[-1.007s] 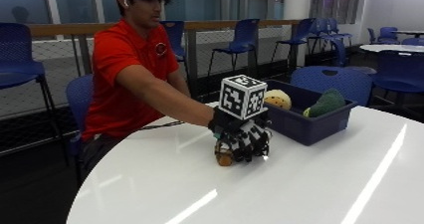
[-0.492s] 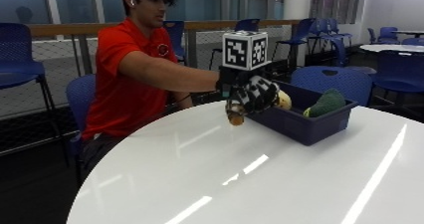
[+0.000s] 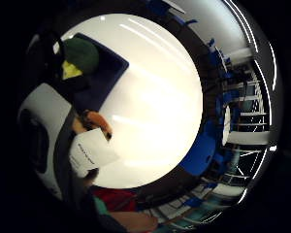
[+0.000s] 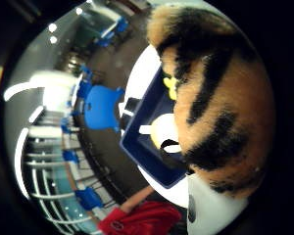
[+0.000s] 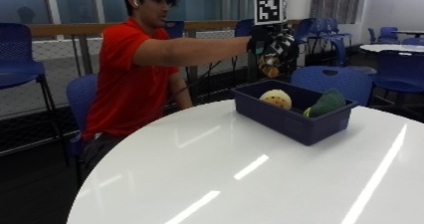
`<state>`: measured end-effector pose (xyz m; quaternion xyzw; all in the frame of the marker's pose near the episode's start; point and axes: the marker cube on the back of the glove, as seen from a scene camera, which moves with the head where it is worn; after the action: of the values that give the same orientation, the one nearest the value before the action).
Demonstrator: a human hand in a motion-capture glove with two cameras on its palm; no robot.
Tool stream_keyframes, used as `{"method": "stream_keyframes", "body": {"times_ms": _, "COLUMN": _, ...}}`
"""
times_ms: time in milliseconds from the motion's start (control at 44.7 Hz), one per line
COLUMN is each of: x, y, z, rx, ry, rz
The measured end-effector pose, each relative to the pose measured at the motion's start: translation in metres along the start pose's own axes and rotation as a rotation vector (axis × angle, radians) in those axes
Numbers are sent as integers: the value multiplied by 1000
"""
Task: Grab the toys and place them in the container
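Above blue bin point(image 5: 291, 122), well clear of rim, hand point(image 5: 273, 45) grasping striped plush toy point(image 5: 270, 64); white table point(image 5: 218, 169) below.

The round white table point(image 5: 265, 174) is gleaming glossy; the orange-and-black striped plush toy point(image 4: 210, 98) is looking furry; the dark blue plastic container point(image 5: 291, 118) is showing matt.

My grip point(image 5: 273, 49) covers most of the striped toy point(image 5: 269, 64), so only its lower end shows. The bin point(image 5: 291, 119) wall hides the lower halves of the yellow toy point(image 5: 275, 99) and green toy point(image 5: 326, 103). The desk point(image 5: 218, 174) runs past the frame's edge.
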<state>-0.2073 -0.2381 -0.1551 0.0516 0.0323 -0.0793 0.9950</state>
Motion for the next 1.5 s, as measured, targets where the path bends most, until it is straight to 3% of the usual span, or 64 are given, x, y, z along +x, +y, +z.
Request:
{"method": "stream_keyframes", "body": {"times_ms": 134, "x": -49, "y": -3, "z": -13, "rx": 13, "ry": -20, "rz": -127}}
{"method": "stream_keyframes", "body": {"times_ms": 201, "x": -68, "y": -7, "z": -15, "rx": 19, "ry": -18, "rz": -120}}
{"method": "stream_keyframes", "body": {"times_ms": 336, "x": -77, "y": -11, "z": -8, "rx": 9, "ry": 0, "rz": -118}}
{"method": "stream_keyframes", "body": {"times_ms": 447, "x": -69, "y": -7, "z": 7, "rx": -69, "ry": 49, "rz": -233}}
{"method": "stream_keyframes", "body": {"times_ms": 559, "x": -64, "y": -6, "z": 21, "rx": -121, "ry": 70, "rz": -151}}
{"method": "stream_keyframes", "body": {"times_ms": 761, "x": -32, "y": 7, "z": 31, "rx": -101, "ry": 129, "rz": -209}}
{"method": "stream_keyframes", "body": {"times_ms": 850, "x": -19, "y": 16, "z": 34, "rx": -117, "ry": 85, "rz": -130}}
{"method": "stream_keyframes", "body": {"times_ms": 917, "x": -6, "y": 29, "z": 38, "rx": -130, "ry": 62, "rz": -161}}
{"method": "stream_keyframes", "body": {"times_ms": 1029, "x": 20, "y": 47, "z": 49, "rx": -155, "ry": 47, "rz": -52}}
{"method": "stream_keyframes", "body": {"times_ms": 1499, "x": 110, "y": 139, "z": 91, "rx": -181, "ry": 0, "rz": 34}}
